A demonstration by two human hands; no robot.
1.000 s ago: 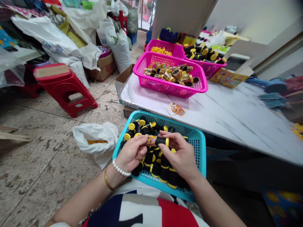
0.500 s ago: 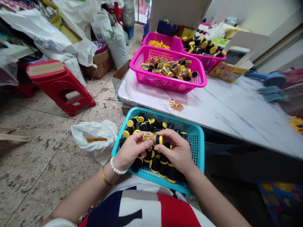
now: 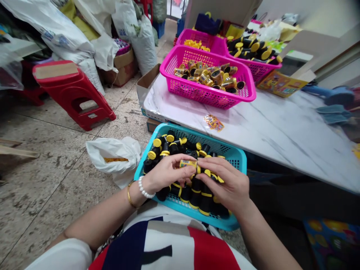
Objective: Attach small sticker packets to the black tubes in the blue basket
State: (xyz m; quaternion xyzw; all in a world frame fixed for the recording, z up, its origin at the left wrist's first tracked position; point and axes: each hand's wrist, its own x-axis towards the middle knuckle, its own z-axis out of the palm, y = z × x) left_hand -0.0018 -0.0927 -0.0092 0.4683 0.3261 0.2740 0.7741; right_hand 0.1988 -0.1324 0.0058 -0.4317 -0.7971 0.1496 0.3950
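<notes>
Between my hands is a small black cylinder (image 3: 187,164) with a yellow printed sleeve around it and a yellow rim at its right end. My left hand (image 3: 167,173) pinches the sleeved part, thumb in front. The fingers of my right hand (image 3: 229,182) close around the yellow-rimmed end and hide much of it. Directly below both hands, a turquoise basket (image 3: 242,165) holds many black cylinders with yellow rims or caps, such as a capped one (image 3: 157,143) at its left side.
A pink basket (image 3: 208,95) of sleeved cylinders stands on the marble-patterned table (image 3: 270,129). Printed labels (image 3: 213,122) lie before it. More pink baskets are behind. A white sack (image 3: 94,150) sits on the floor at left, near a tipped red stool (image 3: 67,88).
My right hand has shifted right and turned, covering the cylinder's rimmed end more. My left hand still grips the sleeved part. The view has moved slightly.
</notes>
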